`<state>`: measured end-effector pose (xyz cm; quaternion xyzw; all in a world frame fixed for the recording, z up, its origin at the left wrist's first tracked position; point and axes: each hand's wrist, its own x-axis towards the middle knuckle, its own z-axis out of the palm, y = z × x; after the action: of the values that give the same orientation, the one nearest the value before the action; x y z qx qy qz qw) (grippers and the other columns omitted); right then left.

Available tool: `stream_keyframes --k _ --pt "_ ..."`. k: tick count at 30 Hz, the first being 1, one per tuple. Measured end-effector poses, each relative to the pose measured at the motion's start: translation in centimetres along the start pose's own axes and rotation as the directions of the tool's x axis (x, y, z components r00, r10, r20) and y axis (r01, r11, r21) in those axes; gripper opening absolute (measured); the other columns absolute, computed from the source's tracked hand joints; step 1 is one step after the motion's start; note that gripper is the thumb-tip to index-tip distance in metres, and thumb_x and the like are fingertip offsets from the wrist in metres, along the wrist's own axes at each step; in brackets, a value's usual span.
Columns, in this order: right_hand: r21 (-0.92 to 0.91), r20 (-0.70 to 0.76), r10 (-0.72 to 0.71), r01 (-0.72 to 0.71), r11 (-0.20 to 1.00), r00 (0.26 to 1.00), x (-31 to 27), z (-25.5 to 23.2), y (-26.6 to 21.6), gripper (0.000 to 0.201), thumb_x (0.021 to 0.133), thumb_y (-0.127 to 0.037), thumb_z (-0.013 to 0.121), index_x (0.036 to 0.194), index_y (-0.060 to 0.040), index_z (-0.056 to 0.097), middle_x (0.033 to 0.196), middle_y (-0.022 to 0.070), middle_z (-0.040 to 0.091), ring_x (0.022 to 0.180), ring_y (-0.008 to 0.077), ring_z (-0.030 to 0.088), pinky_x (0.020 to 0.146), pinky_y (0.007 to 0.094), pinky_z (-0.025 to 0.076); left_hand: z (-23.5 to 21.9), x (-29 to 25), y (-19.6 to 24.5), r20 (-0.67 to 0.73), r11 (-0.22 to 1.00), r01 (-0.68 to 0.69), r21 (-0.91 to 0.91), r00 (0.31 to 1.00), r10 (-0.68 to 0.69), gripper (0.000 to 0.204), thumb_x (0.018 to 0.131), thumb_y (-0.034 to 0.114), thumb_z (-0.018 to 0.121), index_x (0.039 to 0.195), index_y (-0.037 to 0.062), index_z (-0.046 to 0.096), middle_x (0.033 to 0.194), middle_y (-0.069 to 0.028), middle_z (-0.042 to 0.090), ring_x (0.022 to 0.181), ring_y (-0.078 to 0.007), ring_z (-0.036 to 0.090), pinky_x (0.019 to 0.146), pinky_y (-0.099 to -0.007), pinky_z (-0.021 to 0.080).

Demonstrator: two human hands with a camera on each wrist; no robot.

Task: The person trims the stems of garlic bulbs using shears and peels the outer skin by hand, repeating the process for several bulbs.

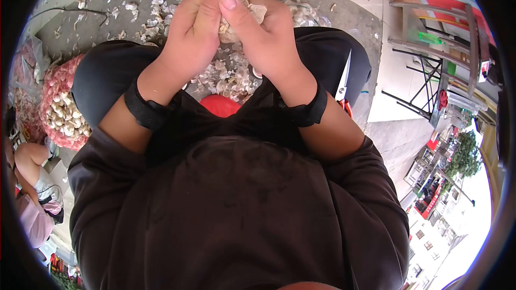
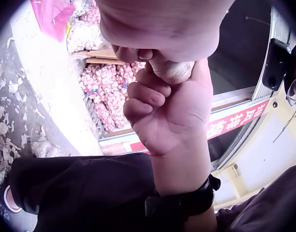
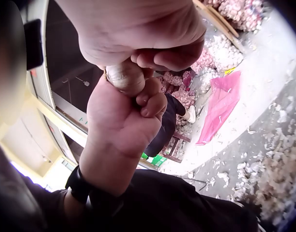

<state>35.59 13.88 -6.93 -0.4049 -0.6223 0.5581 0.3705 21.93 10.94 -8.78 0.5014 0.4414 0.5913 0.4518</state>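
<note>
A garlic bulb is held between both hands, above the lap; its pale, rounded side also shows in the right wrist view. The left hand grips it with curled fingers, its thumb lying along the top. On the other side the right hand holds the same bulb, fingers curled round and thumb pointing at the left thumb. The thumb tips meet or nearly meet in the head view. Papery skin shows between the hands. Most of the bulb is hidden by palms and fingers.
Scissors lie by the right thigh. A red net bag of garlic bulbs stands at the left. Loose skins litter the floor between and beyond the knees. Another person's leg is at the far left, and a rack at the right.
</note>
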Motion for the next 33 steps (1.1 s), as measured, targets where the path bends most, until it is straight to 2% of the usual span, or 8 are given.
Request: stream_keyframes --k 7,10,13,16,19,22,25,33 --pt "0.188 -0.194 -0.127 0.164 0.968 0.973 -0.8 1.7 0.5 0.036 0.095 -0.027 0.063 0.073 0.0013 0.06 0.061 -0.0014 0.054 0.059 0.0044 0.047 0.051 0.0243 0.038 0.4 0.4 0.7 0.0 0.978 0.195 -0.078 0.981 -0.196 0.04 0.105 0.032 0.037 0.106 -0.0001 0.062 0.087 -0.0035 0.063 0.074 -0.0086 0.056 0.067 -0.0249 0.047" --pt "0.206 -0.162 -0.057 0.091 0.974 0.985 -0.7 1.4 0.5 0.035 0.097 -0.029 0.059 0.081 0.0025 0.062 0.068 0.0005 0.058 0.062 0.0052 0.049 0.055 0.0236 0.04 0.1 0.7 0.3 0.014 0.862 0.411 -0.297 0.905 -0.426 0.046 0.106 0.035 0.034 0.114 -0.0011 0.061 0.097 -0.0082 0.065 0.087 -0.0129 0.061 0.078 -0.0266 0.049" --pt "0.149 -0.123 -0.061 0.079 0.986 0.991 -0.6 0.9 1.3 0.037 0.099 -0.033 0.054 0.088 0.0019 0.061 0.076 0.0032 0.061 0.064 0.0076 0.054 0.058 0.024 0.044 0.1 0.9 0.5 0.031 0.775 0.379 -0.505 0.906 -0.422 0.042 0.105 0.032 0.038 0.121 -0.0018 0.057 0.106 -0.0097 0.064 0.096 -0.0143 0.061 0.082 -0.0275 0.048" --pt "0.332 -0.098 0.076 -0.04 0.942 0.992 -0.7 0.9 0.7 0.038 0.1 -0.036 0.05 0.095 0.0009 0.059 0.08 0.0056 0.062 0.067 0.0106 0.059 0.06 0.0252 0.048 0.2 0.4 1.0 0.059 0.829 0.274 -0.487 0.957 -0.282 0.032 0.1 0.025 0.054 0.12 0.0004 0.058 0.097 -0.0066 0.065 0.084 -0.0122 0.062 0.074 -0.0258 0.05" --pt "0.367 -0.083 0.05 -0.016 0.93 0.995 -0.5 0.9 0.8 0.049 0.1 -0.044 0.046 0.115 0.0026 0.055 0.087 0.0083 0.063 0.072 0.0179 0.063 0.067 0.0283 0.053 0.3 0.4 0.5 -0.033 0.846 0.214 -0.489 0.964 -0.263 0.036 0.096 0.017 0.061 0.126 -0.0008 0.054 0.1 -0.0079 0.066 0.092 -0.014 0.062 0.082 -0.0259 0.05" --pt "0.235 -0.07 0.056 -0.038 0.971 0.996 -0.4 0.8 0.2 0.052 0.098 -0.048 0.049 0.11 0.0023 0.059 0.085 0.0067 0.063 0.073 0.0156 0.064 0.067 0.0269 0.053 -0.5 0.5 0.2 -0.058 0.893 0.164 -0.42 0.977 -0.206 0.035 0.095 0.014 0.061 0.126 -0.0011 0.056 0.104 -0.0082 0.066 0.099 -0.014 0.061 0.087 -0.0261 0.048" --pt "-0.003 0.037 0.059 -0.059 0.998 0.998 0.4 -0.8 0.3 0.04 0.093 -0.038 0.063 0.083 0.0012 0.061 0.066 0.0016 0.058 0.061 0.0072 0.054 0.054 0.0243 0.044 -1.1 0.5 0.2 0.031 0.861 0.168 -0.48 0.984 -0.174 0.03 0.096 0.013 0.06 0.123 -0.0007 0.059 0.107 -0.0071 0.067 0.1 -0.0123 0.061 0.09 -0.0259 0.047" --pt "0.011 -0.039 0.067 -0.067 0.998 0.997 0.1 -0.1 -0.6 0.04 0.088 -0.037 0.07 0.079 0.0019 0.062 0.062 0.0022 0.058 0.057 0.0078 0.052 0.05 0.026 0.042 0.4 -0.1 -0.8 -0.027 0.914 0.147 -0.378 0.985 -0.17 0.026 0.101 0.018 0.051 0.116 0.0007 0.064 0.099 -0.0016 0.066 0.085 -0.0062 0.058 0.075 -0.0218 0.047"
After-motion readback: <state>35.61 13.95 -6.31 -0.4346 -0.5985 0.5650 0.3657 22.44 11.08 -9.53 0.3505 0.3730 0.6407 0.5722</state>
